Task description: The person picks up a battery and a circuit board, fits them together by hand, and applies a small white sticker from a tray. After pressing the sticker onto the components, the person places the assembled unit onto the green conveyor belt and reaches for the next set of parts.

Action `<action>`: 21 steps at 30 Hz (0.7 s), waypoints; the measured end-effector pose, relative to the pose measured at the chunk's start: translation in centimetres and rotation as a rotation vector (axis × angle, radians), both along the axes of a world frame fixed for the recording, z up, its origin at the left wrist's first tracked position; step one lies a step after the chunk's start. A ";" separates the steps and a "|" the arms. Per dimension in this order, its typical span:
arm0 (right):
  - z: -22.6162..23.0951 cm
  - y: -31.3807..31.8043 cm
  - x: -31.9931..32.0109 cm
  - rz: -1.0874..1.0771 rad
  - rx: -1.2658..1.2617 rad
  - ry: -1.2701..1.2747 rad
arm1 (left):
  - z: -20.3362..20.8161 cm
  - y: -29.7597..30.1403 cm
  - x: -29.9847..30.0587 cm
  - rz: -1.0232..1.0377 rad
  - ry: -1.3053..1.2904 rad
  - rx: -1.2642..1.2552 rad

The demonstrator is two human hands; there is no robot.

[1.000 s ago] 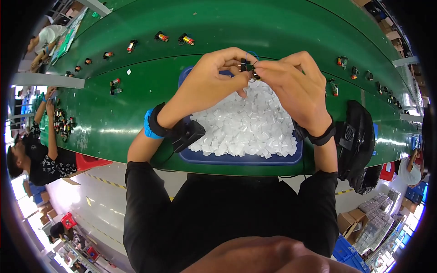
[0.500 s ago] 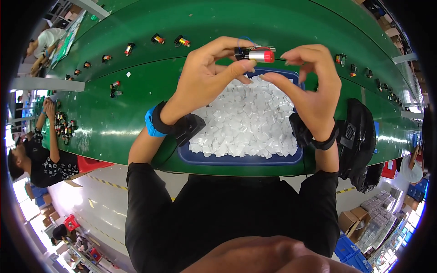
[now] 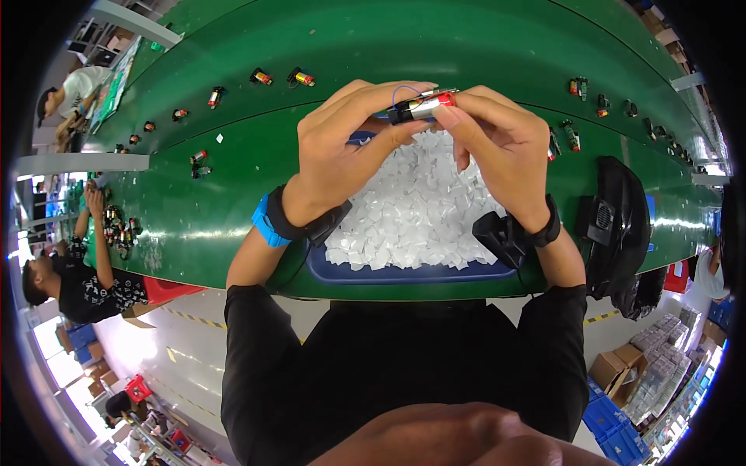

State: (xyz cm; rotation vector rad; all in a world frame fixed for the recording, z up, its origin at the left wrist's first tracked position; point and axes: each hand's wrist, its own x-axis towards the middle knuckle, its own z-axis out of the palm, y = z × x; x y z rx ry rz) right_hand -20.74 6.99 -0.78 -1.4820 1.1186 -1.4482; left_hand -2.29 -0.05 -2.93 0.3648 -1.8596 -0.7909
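Between my hands is a small silver cylinder (image 3: 424,109) with a red end, a black end and thin wires, perhaps a battery cell. My left hand (image 3: 330,140) pinches it at the black end, fingertips above and thumb below. At the red end, the thumb and forefinger of my right hand (image 3: 505,151) close on it. Both hands are above a blue tray (image 3: 412,275) filled with small white pieces (image 3: 412,206), which look like paper or film squares. My fingers hide part of the tray's far rim.
Several similar wired cylinders (image 3: 303,78) lie spread along the green table (image 3: 225,256), left and right. A black bag-like object (image 3: 622,221) lies to the right of the tray. On the left a co-worker (image 3: 78,283) reaches toward a cluster of parts (image 3: 118,231).
My right hand has moved left and its fingertips now close on the cylinder's red end; it was apart before. The cylinder has tilted slightly, its red end higher.
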 end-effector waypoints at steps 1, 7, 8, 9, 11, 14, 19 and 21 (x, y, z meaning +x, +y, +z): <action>0.0 0.0 0.0 0.001 0.002 0.000 | 0.0 0.0 0.0 0.007 -0.008 -0.028; -0.2 -0.7 -0.6 0.033 0.150 0.131 | 0.4 -0.2 0.6 0.017 -0.095 0.129; -0.2 -0.9 -0.9 0.025 0.168 0.210 | 0.8 -0.4 0.7 -0.038 -0.113 0.327; -0.1 -0.8 -1.1 0.029 0.168 0.210 | 1.1 -0.5 0.9 -0.094 -0.130 0.525; 0.5 -1.2 -1.9 -0.069 0.038 0.380 | 1.6 -0.9 1.1 -0.172 -0.130 0.657; 0.7 -1.7 -1.9 -0.109 -0.148 0.522 | 1.8 -1.5 1.5 -0.338 -0.130 0.928; 0.7 -1.3 -1.5 -0.085 -0.368 0.650 | 1.4 -2.6 1.4 -0.349 -0.309 0.913; 0.5 -1.3 -1.6 -0.096 -0.350 0.662 | 0.9 -4.6 1.0 -0.297 -0.442 0.830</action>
